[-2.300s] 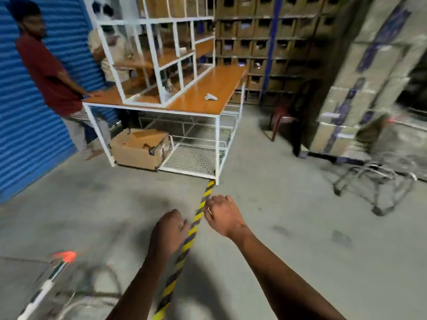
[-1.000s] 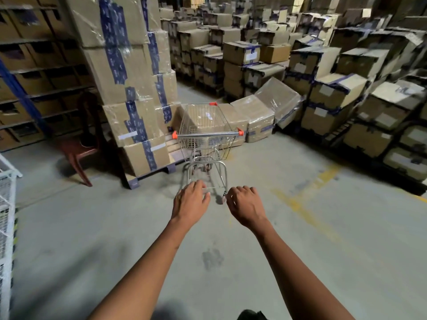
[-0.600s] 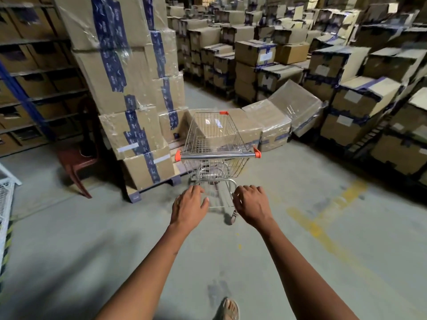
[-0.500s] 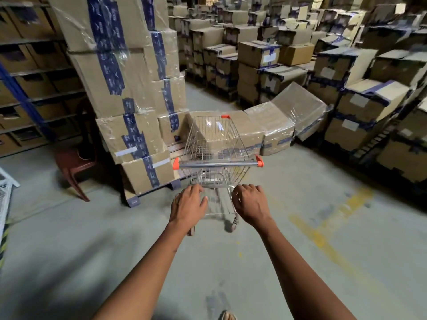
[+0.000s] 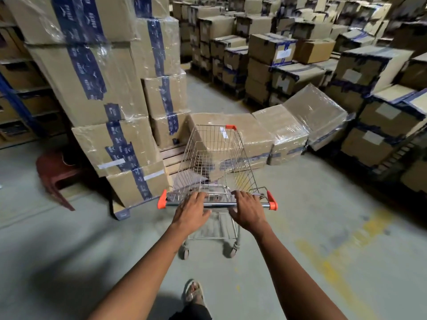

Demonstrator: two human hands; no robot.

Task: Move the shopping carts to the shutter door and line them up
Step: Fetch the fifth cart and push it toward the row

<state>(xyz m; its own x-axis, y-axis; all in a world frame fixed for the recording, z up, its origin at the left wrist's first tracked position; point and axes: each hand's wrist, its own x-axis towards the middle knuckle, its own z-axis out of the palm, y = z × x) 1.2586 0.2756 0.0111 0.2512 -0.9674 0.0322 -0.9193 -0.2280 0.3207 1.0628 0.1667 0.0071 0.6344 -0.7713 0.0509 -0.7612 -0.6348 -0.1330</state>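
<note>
A wire shopping cart (image 5: 215, 162) stands on the concrete floor (image 5: 323, 204) of a warehouse aisle, directly in front of me, its basket empty and its handle bar (image 5: 218, 205) capped in orange at both ends. Both my hands are on that bar: my left hand (image 5: 191, 212) lies over it left of centre, my right hand (image 5: 248, 211) right of centre, fingers bent over the top of the bar with the thumbs below.

Just ahead of the cart's nose, low shrink-wrapped cartons (image 5: 249, 135) sit on the floor and block the way forward; one wrapped carton (image 5: 316, 114) to their right leans tilted against the others. Close on the cart's left rises a tall pallet stack of taped boxes (image 5: 104, 88), with a dark red plastic chair (image 5: 55, 174) beside it and blue-framed shelving (image 5: 16, 95) behind. More cartons (image 5: 381, 107) crowd the right side and the far end of the aisle. Worn yellow floor marking (image 5: 342, 250) runs on my right, and my sandalled foot (image 5: 193, 294) shows below.
</note>
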